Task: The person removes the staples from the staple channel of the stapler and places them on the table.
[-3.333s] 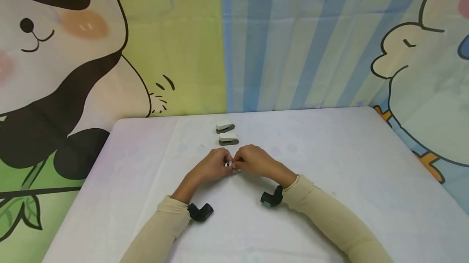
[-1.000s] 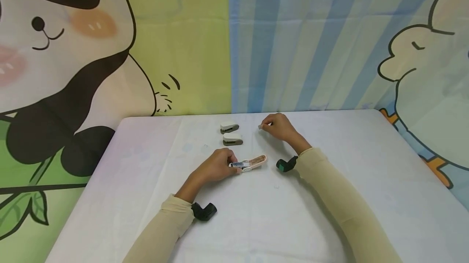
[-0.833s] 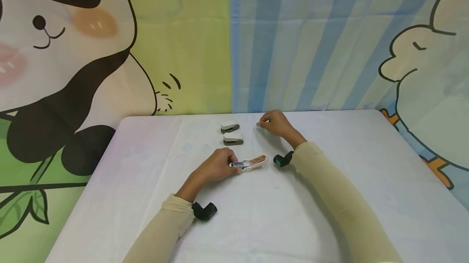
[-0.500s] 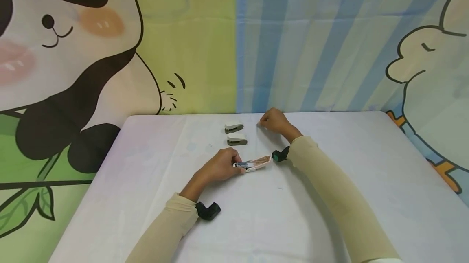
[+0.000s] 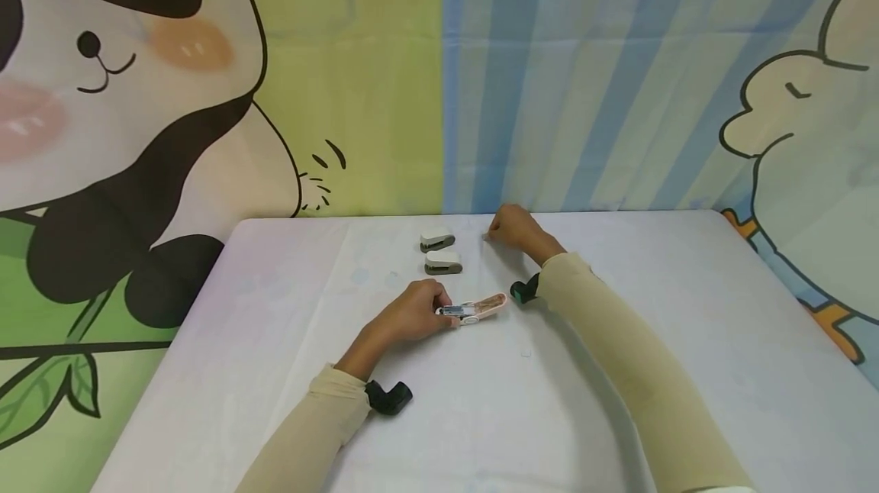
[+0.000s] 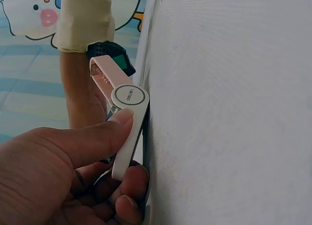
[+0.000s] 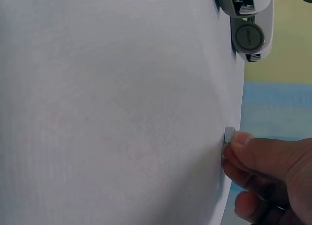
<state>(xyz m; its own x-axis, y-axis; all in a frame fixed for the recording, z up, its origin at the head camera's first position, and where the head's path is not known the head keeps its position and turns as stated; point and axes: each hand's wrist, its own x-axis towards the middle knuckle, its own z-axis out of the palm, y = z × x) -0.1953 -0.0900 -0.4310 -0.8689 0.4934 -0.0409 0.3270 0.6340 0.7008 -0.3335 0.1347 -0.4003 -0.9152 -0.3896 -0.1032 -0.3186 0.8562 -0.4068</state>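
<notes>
My left hand grips the white end of a small pink and white stapler, its top swung open and pointing right. In the left wrist view the thumb presses beside the round hinge of the stapler, with fingers beneath it. Farther off, near the table's back edge, my right hand pinches a small silver strip of staples between thumb and fingertips, low at the cloth. Part of that strip is hidden by the fingers.
Two white and grey staplers, a nearer one and a farther one, stand left of my right hand. A tiny staple-like piece lies on the white table. A printed curtain hangs behind the back edge.
Earlier both hands were together over the stapler. My right hand has since moved to the far right with the staples, and the opened stapler shows in my left, which has stayed nearly in place.
</notes>
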